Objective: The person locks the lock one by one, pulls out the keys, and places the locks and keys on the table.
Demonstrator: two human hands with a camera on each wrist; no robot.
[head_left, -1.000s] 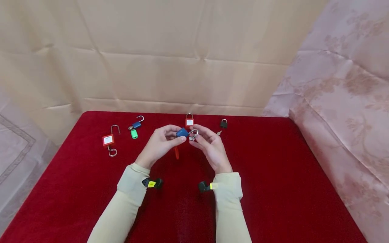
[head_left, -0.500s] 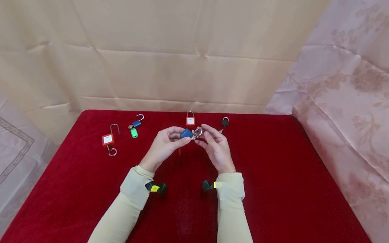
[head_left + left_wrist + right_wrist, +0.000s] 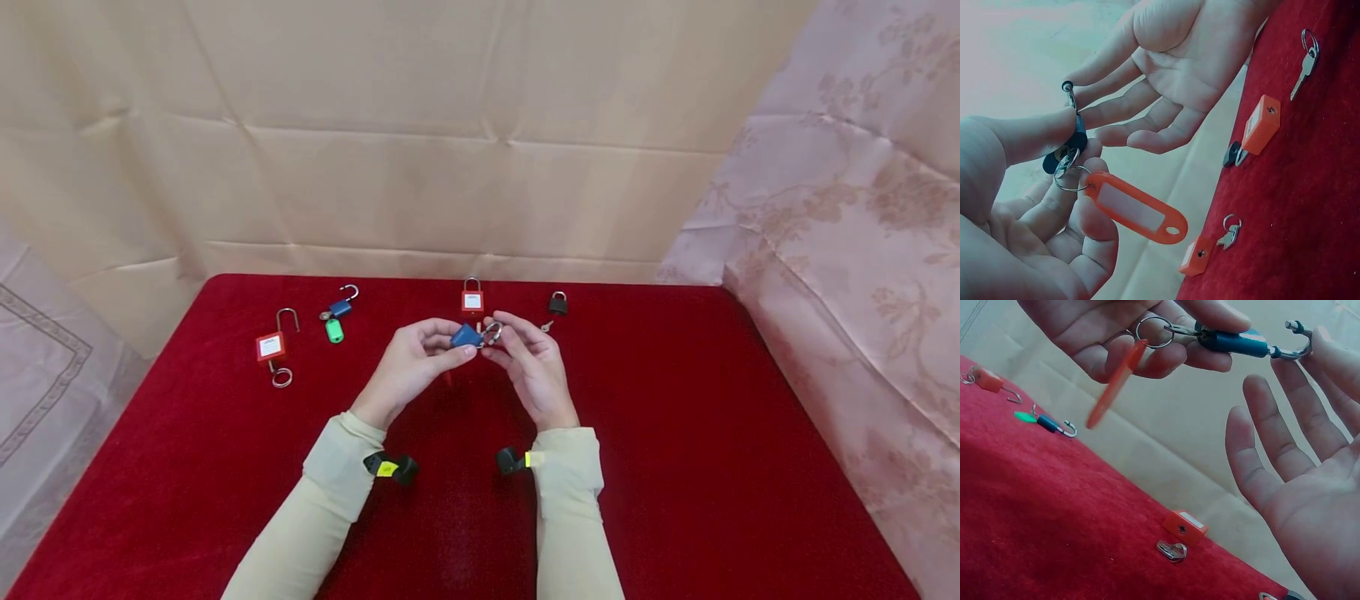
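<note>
We look down on a red desk (image 3: 675,467) with both our hands raised above its middle. At the left of the frame lies a red padlock (image 3: 270,345) with its shackle up and a ring below it. Right of it, nearer the far edge, lies a second blue padlock (image 3: 341,307), shackle open, with a green tag (image 3: 334,331) touching it.

At centre, our left hand (image 3: 408,367) pinches the blue padlock (image 3: 466,336) between thumb and fingertips, so its grip is closed on the lock body. In the left wrist view a key ring and an orange tag (image 3: 1137,209) hang from the lock, across the curled fingers. Our right hand (image 3: 529,367) meets the lock from the right. In the right wrist view its palm faces up with fingers straight and spread, and one fingertip touches the open steel shackle (image 3: 1291,345); that grip is open.

Just beyond the hands, by the far edge, stands a small red padlock (image 3: 472,298). To its right sits a black padlock (image 3: 557,303) with a small key (image 3: 547,327) just beside it.
</note>
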